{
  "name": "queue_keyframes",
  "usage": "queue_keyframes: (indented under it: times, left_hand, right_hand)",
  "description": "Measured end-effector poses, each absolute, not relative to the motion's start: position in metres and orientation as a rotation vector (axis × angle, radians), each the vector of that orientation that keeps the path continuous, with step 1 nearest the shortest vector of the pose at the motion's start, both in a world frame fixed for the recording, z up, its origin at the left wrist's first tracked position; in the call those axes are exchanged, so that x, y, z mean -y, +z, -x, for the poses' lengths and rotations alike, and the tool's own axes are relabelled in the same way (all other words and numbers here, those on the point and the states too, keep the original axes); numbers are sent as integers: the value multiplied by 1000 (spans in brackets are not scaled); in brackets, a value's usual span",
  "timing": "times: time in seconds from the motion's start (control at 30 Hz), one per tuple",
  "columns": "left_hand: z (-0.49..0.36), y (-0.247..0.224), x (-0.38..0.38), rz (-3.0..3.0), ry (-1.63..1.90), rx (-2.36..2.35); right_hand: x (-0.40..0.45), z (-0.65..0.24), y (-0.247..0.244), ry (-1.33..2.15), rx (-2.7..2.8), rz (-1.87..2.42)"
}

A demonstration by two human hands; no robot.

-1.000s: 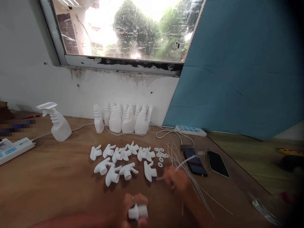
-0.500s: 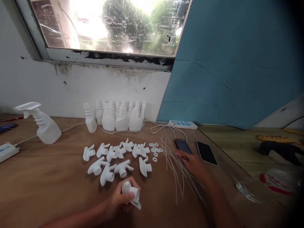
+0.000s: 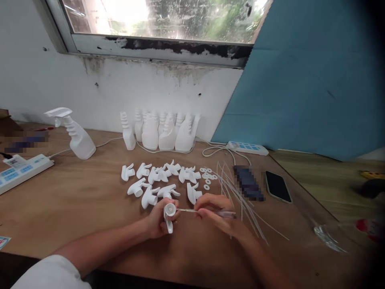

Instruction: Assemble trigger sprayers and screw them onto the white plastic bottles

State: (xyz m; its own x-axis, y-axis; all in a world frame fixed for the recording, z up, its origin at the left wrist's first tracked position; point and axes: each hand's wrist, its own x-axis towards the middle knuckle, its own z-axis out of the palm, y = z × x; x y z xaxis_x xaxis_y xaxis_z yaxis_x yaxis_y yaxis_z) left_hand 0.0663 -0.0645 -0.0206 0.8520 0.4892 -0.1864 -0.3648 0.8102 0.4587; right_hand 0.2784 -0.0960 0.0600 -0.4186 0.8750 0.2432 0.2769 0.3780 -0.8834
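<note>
My left hand (image 3: 159, 218) is closed around a white trigger spray head (image 3: 169, 224), its round opening turned up toward me. In my right hand (image 3: 218, 212) is a slim rod (image 3: 185, 210) with a thicker, see-through back end, pinched between the fingers. The rod's tip reaches the side of the spray head's round opening; whether it touches is unclear. Several more spray heads (image 3: 149, 196) lie loosely in rows beyond my hands. Small white washers (image 3: 208, 182) are gathered to their right. Thin clear tubes (image 3: 252, 216) are fanned out beside my right hand.
Several white bottles (image 3: 150, 134) stand against the wall, and a bottle with its spray head (image 3: 80, 138) stands further left. Power strips (image 3: 27, 170) with cables, a dark phone (image 3: 278, 186), a blurred dark item (image 3: 248, 182) and a clear plastic bottle (image 3: 329, 239) are around the edges.
My right hand has come left from the tubes to the spray head, now with the slim rod. My left hand has turned the spray head so its opening faces me. The view has shifted.
</note>
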Motion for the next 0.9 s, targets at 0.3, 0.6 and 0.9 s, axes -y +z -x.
queue_keyframes:
  times: [0.3,0.6,0.9]
  left_hand:
    - [-73,-17,78,-673,493,-543]
    - [-73,-17,84,-771,541,-613]
    - [-70,-30,74,-529,589,-500]
  right_hand:
    - [100,-270,71,1055,2155,1028]
    - [107,-252,40,1093,1964,1129]
    - [113,-245,-11,883,1828,925]
